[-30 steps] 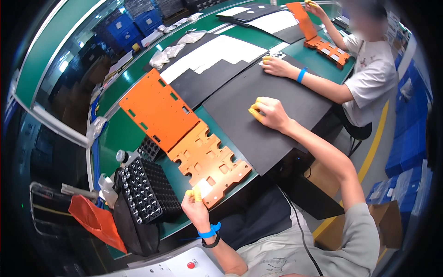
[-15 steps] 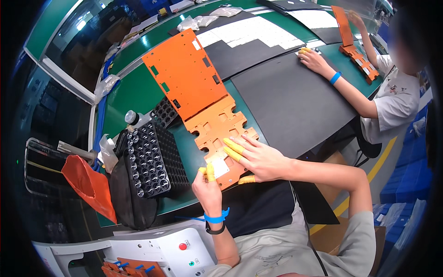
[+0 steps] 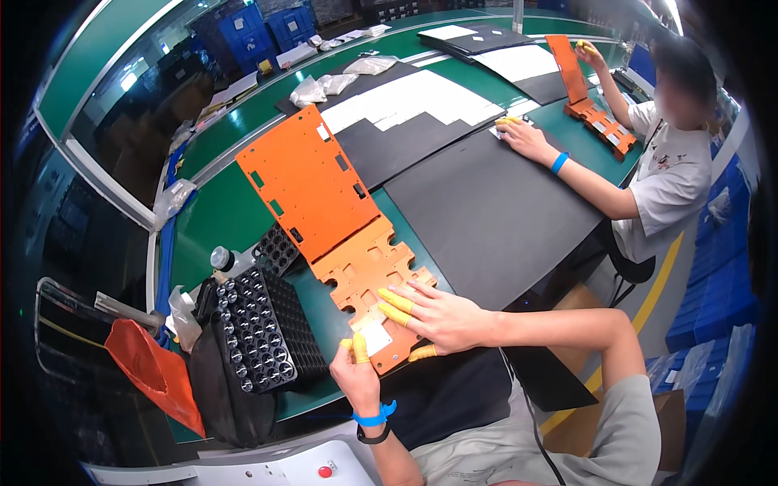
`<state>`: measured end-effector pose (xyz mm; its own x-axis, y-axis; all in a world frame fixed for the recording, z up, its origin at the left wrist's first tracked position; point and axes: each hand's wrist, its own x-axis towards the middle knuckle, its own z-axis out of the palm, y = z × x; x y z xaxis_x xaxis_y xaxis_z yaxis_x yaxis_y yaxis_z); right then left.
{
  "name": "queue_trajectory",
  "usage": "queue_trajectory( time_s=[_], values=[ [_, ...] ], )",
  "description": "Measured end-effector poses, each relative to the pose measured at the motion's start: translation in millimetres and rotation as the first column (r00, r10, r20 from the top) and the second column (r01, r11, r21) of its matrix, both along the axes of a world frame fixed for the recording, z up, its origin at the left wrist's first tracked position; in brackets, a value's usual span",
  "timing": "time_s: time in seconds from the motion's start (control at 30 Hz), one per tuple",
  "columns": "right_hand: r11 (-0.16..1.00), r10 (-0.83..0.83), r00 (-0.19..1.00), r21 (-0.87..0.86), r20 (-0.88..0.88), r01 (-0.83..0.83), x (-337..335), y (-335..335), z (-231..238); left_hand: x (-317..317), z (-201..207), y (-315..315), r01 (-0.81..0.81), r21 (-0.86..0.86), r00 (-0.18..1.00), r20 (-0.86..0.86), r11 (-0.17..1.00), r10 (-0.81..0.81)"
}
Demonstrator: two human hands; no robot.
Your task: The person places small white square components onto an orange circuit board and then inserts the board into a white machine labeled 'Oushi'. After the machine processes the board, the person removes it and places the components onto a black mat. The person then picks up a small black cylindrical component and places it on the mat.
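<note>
An orange hinged jig (image 3: 369,263) lies on the green table in front of me, with its flat orange lid (image 3: 308,182) swung open away from me. On the jig's near end sits a small white rectangular piece (image 3: 374,336). At that piece's left edge, my left hand (image 3: 356,379) has its thumb and forefinger, both in yellow finger cots, closed on the corner. My right hand (image 3: 442,320) lies palm down across the jig's right side, its fingers stretched out beside the white piece. The right hand's cots are yellow too, and what lies under its palm is hidden.
Left of the jig stands a black rack (image 3: 259,332) of round cells or tubes. Past it are an orange bag (image 3: 150,364) and a black bag (image 3: 231,381). Black sheets (image 3: 494,219) and white sheets (image 3: 413,101) cover the right. A co-worker (image 3: 664,162) sits beyond with another jig (image 3: 600,125).
The view has tilted up, so the table sits lower in the picture. Both my hands keep nearly the same places on the jig and the white piece.
</note>
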<state>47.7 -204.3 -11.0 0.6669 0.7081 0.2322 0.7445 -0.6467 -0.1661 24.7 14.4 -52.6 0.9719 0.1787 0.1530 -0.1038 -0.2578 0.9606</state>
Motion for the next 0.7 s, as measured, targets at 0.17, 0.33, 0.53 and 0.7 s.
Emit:
queue_trajectory(
  time_s=[0.17,0.33,0.53,0.7],
  values=[
    [1.000,0.000,1.000,0.006,0.015,0.000,0,0,0,1,-2,2,0.010,-0.005,1.000,0.012,1.000,-0.010],
    [1.000,-0.003,0.999,0.005,0.036,0.002,-2,0,-2,1,-7,6,0.047,-0.051,0.999,-0.002,0.998,-0.047],
    [1.000,-0.002,0.999,-0.015,0.035,0.002,-1,1,0,2,4,5,0.096,-0.156,0.995,0.032,0.983,-0.092],
    [0.998,-0.001,0.999,-0.064,0.035,0.003,-1,0,2,-5,55,-8,0.236,-0.202,0.972,0.064,0.950,-0.228]
  ],
)
